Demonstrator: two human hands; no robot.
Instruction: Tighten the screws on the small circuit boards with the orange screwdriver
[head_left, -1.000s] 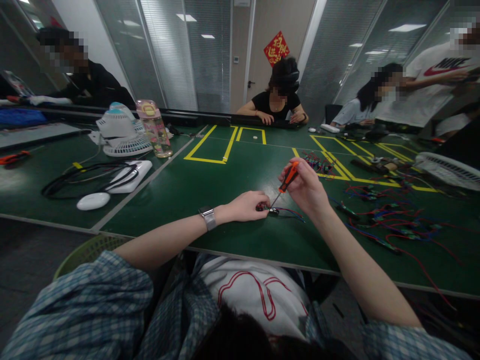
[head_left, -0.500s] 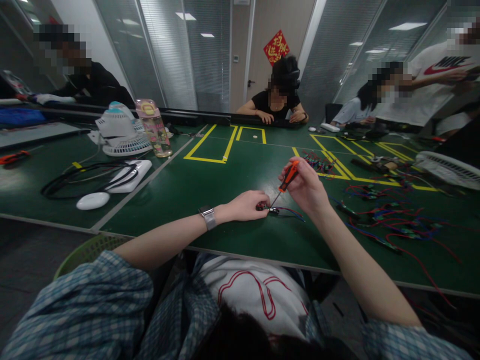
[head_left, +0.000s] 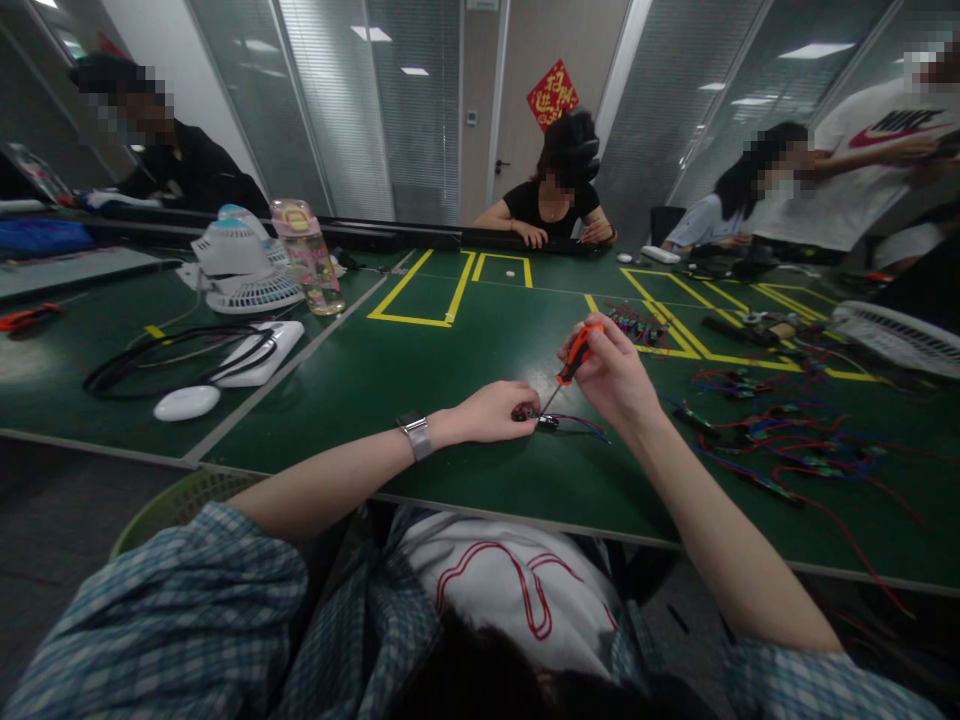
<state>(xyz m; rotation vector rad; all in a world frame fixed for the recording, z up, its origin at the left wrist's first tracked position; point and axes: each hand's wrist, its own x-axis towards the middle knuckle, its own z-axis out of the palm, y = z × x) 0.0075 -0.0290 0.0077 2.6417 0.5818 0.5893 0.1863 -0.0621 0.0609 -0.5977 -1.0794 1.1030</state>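
Observation:
My right hand is closed round the orange-and-black handle of a screwdriver. The shaft slants down to the left, and its tip meets a small circuit board with wires on the green table. My left hand rests low on the table and grips the left end of that board; its fingertips are partly hidden. Red and blue wires trail from the board to the right, below my right hand.
Several wired circuit boards lie spread at the right, and a cluster of more boards sits beyond my right hand. To the left stand a bottle, a white fan, black cable and a white oval case. Other people sit around.
The screwdriver handle has shifted very slightly in my right hand, with the fingers turned a little. My left hand and the board stay in place.

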